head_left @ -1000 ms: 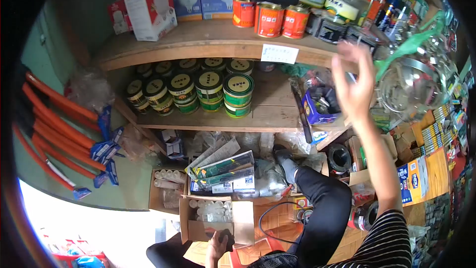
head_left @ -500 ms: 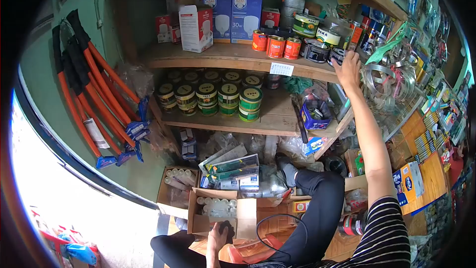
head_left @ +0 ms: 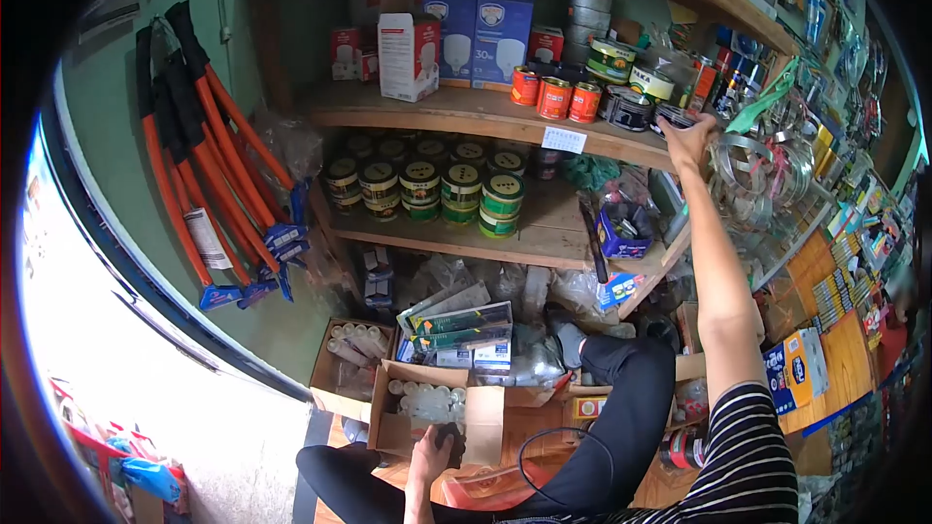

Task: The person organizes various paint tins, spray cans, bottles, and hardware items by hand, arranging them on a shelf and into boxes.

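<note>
My right hand (head_left: pixel 687 143) reaches up to the right end of the middle shelf. Its thumb and fingers are around a low dark tin (head_left: pixel 674 116), which stands beside another dark tin (head_left: pixel 626 109). Paint tins with green and white labels (head_left: pixel 611 61) are stacked just behind. Down by my lap, my left hand (head_left: pixel 427 456) is closed on a crumpled-looking black object (head_left: pixel 450 443) whose kind I cannot make out. That hand is at the near side of an open cardboard box (head_left: pixel 484 419) with several clear bottle-like pieces (head_left: pixel 427 401) in it.
Orange-red tins (head_left: pixel 554 97) and bulb boxes (head_left: pixel 502 39) stand on the middle shelf (head_left: pixel 437 111). Stacked green-and-gold tins (head_left: pixel 460 184) fill part of the lower shelf. Metal clamp rings (head_left: pixel 743 170) hang close to my right forearm. Orange hoses (head_left: pixel 199 165) hang at left.
My right hand has come down slightly and spread around the dark tin on the shelf edge. My left hand still holds the black object. The view has shifted a little.
</note>
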{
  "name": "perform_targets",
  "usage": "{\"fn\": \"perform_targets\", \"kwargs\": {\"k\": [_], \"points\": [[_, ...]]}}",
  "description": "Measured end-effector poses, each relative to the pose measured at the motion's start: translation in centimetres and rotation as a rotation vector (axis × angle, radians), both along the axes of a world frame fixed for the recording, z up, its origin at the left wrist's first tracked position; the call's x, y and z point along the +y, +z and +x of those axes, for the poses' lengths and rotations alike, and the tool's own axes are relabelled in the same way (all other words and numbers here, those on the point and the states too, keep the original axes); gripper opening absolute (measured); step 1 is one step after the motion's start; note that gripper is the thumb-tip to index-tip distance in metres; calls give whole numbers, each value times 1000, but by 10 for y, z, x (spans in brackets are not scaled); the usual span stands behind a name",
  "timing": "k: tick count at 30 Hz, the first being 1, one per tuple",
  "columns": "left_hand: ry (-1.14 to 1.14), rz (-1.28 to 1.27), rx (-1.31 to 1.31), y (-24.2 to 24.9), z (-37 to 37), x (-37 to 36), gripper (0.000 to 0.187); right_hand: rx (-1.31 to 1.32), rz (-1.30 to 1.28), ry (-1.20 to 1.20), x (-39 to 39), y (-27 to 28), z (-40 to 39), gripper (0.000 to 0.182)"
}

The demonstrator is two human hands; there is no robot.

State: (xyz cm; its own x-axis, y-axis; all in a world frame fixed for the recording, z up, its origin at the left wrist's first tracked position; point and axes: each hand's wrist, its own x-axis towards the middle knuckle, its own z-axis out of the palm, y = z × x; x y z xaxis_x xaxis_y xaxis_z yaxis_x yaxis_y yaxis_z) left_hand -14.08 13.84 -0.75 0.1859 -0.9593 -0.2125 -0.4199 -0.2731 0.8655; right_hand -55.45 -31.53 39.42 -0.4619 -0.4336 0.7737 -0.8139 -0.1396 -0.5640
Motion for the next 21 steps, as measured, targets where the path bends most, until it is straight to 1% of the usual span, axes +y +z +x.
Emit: {"fn": "perform_targets", "kwargs": {"k": [1,3,4,5,8,9,12,16,19,20,21], "points": [[-3,9,-8,0,0,2,37,20,-5,-5,3,-1,2,83],[-14,23,-14,-1,1,7,37,40,-129,168,5,-3,4,79],[-21,24,-13,0,0,6,37,50,-189,250,19,2,13,78],[-27,27,-11,0,0,6,37,35,-150,248,36,3,22,67],[-21,14,5,11,-3,2,37,398,-313,21,47,-11,25,58],[-20,9,11,13,-4,3,37,401,-370,55,51,-15,27,56],[-39,32,-42,-4,-4,4,37,404,-415,138,61,-27,33,59],[-51,44,-13,-1,-6,3,36,281,-432,289,83,-38,53,61],[-43,46,-28,-2,-5,1,36,263,-321,379,119,-59,67,61],[-41,28,-26,-7,-5,1,36,240,-232,459,135,-67,70,61],[-49,10,-20,-10,-6,-1,36,262,-129,426,152,-77,77,62]]}}
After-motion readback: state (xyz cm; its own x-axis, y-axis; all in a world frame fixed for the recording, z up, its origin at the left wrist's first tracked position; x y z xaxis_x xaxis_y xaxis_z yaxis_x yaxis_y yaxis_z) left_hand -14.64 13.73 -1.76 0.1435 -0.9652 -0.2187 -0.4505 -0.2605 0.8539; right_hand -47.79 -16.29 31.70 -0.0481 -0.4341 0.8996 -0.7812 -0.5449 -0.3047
